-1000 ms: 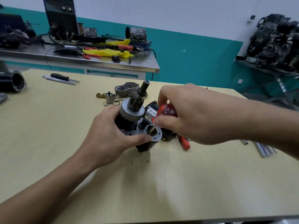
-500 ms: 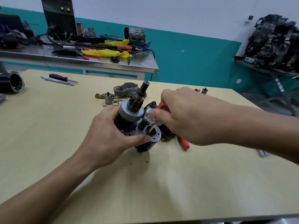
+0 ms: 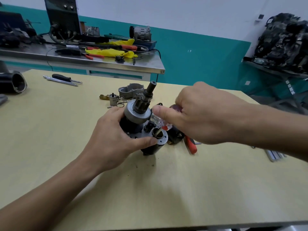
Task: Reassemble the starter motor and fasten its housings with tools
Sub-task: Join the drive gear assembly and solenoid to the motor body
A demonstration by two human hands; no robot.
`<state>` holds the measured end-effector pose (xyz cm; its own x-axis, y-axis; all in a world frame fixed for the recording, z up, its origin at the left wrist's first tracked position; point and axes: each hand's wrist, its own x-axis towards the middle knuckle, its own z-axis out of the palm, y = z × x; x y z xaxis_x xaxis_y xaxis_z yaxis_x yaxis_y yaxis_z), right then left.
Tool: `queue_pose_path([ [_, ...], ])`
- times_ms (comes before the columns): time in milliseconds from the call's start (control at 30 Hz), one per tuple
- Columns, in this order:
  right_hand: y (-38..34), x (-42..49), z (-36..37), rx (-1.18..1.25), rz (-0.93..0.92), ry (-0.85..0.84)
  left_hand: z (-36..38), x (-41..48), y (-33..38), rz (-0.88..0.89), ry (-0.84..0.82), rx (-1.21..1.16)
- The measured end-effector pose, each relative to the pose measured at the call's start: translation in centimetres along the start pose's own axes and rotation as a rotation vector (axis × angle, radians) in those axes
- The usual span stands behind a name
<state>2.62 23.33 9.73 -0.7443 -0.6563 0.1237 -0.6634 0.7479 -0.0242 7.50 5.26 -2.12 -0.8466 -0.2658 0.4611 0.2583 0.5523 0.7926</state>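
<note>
Gripping the black starter motor with silver drum and geared shaft [image 3: 135,114], your left hand [image 3: 113,139] holds it standing on the pale yellow tabletop [image 3: 150,189], with the shaft leaning away from you. Just to its right, your right hand [image 3: 205,117] is curled round a clear, red-tipped screwdriver [image 3: 160,121], whose blade points down into the plate's round bore [image 3: 158,133]. Red-handled pliers [image 3: 191,145] crowd the right side and a grey cast housing [image 3: 130,90] lies beyond, so the open room is toward you.

Starter motor [image 3: 138,120]: upright, slightly tilted, gripped in your left hand [image 3: 110,140]. Black body, grey clutch drum, pinion shaft pointing up, silver flange facing you. Screwdriver [image 3: 160,121], clear-and-red handle, in your right hand [image 3: 205,114], tip in the flange bore. Grey cast housing [image 3: 131,90] lies behind, apart.
</note>
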Motion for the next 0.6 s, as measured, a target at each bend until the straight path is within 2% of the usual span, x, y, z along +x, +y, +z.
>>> queue_pose_path([
  [67,0.4,0.1,0.4,-0.068,0.015,0.017,0.0,0.0,0.0,0.005,-0.001,0.007],
  [200,0.7,-0.1,-0.7,0.036,-0.021,-0.159,0.1,0.0,0.0,0.005,-0.001,0.017],
  [267,0.4,-0.5,-1.3,0.009,-0.059,-0.196,0.1,0.1,0.0,-0.002,0.003,0.018],
  [467,-1.1,0.2,-0.1,-0.121,-0.004,0.004,0.1,0.0,0.1,-0.002,0.001,0.003],
  [533,-0.9,0.4,-0.2,-0.079,0.008,-0.013,0.0,0.0,0.0,-0.003,0.002,-0.002],
  [600,-0.4,0.3,-1.0,-0.003,-0.008,-0.116,0.0,0.0,0.0,0.001,-0.001,0.007],
])
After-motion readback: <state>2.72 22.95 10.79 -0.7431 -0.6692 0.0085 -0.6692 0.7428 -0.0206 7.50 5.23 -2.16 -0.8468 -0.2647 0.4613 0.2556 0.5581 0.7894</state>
